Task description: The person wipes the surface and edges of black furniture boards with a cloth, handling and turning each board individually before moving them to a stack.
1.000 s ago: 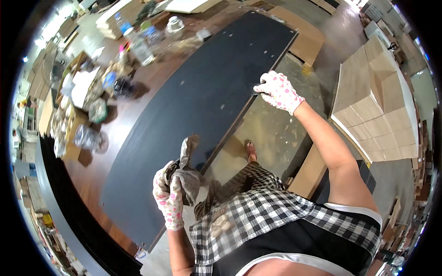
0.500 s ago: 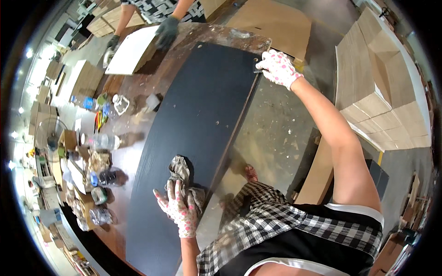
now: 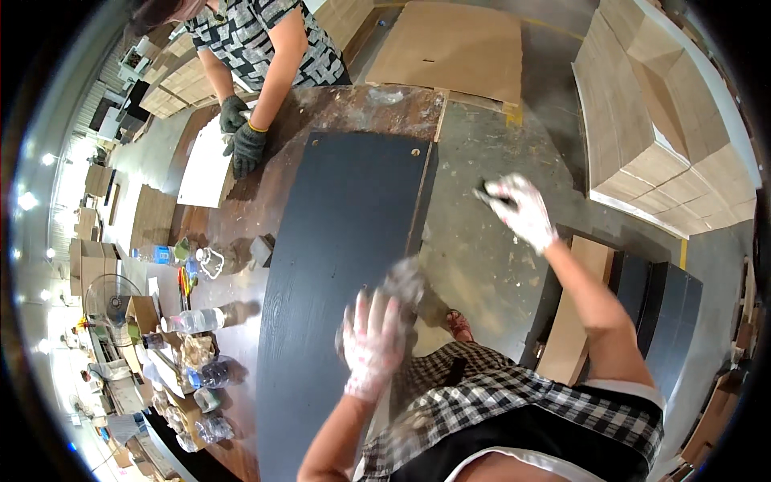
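A long black painted board (image 3: 345, 217) lies on the brown worktable, with small holes near its far corners. My left hand (image 3: 374, 341), in a pink-spotted white glove, holds a crumpled grey rag (image 3: 404, 281) at the board's right edge. Rag and hand are smeared by motion. Off the board to the right, over the floor, my right hand (image 3: 520, 210) wears a matching glove. Its fingers are closed around a small dark thing (image 3: 482, 194), too blurred to name.
Across the table (image 3: 345, 108), a co-worker's dark-gloved hands (image 3: 243, 140) work at a white panel (image 3: 205, 173). Plastic bottles (image 3: 193, 320) and tools line the left side. Flat cardboard (image 3: 450, 48) lies beyond; stacked boards (image 3: 650, 153) and black panels (image 3: 658, 301) stand right.
My right hand has left the board's far right corner and come nearer. My left hand has moved the rag right, to the board's edge. The co-worker's hands have come together on the white panel.
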`<state>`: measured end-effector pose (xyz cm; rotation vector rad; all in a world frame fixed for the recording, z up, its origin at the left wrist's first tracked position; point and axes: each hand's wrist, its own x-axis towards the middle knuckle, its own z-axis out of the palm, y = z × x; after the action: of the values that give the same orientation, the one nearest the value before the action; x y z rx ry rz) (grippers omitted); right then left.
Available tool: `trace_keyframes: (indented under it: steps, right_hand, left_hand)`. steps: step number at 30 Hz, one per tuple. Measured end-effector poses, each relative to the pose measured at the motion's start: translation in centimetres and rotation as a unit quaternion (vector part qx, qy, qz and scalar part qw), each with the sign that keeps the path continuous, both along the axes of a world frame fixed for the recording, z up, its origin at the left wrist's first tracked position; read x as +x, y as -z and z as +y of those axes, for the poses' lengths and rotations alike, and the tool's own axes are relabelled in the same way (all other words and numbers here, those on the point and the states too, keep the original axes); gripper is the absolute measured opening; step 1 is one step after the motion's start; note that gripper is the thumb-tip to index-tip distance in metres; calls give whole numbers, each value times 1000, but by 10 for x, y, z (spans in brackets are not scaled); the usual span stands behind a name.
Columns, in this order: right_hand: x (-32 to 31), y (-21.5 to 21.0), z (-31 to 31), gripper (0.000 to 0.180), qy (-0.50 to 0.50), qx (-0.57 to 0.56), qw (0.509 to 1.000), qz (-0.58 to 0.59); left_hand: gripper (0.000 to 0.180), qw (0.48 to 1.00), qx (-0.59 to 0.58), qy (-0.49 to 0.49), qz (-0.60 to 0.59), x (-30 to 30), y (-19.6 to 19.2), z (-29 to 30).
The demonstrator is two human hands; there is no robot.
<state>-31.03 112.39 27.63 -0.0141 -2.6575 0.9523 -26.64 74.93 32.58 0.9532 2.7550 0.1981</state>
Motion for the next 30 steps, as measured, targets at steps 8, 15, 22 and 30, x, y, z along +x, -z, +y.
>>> trace_keyframes:
  steps: [8,15,22,30]
  right_hand:
    - [180,31,9,30,162,-120,977,-65]
    - [151,26,8,31,162,-273,948,-25]
    - [35,-14,-97,36,-12,-307,952,-8]
    - [-14,-33,-269,71,-253,-420,867,-85]
  left_hand:
    - [55,992,73,18,102,-199,51,184]
    - [63,994,28,28,103,-140,50,151]
    - [59,998,3,-68,-10,52,-5,-21]
    - [38,948,-41,-309,69,263,-21,-167]
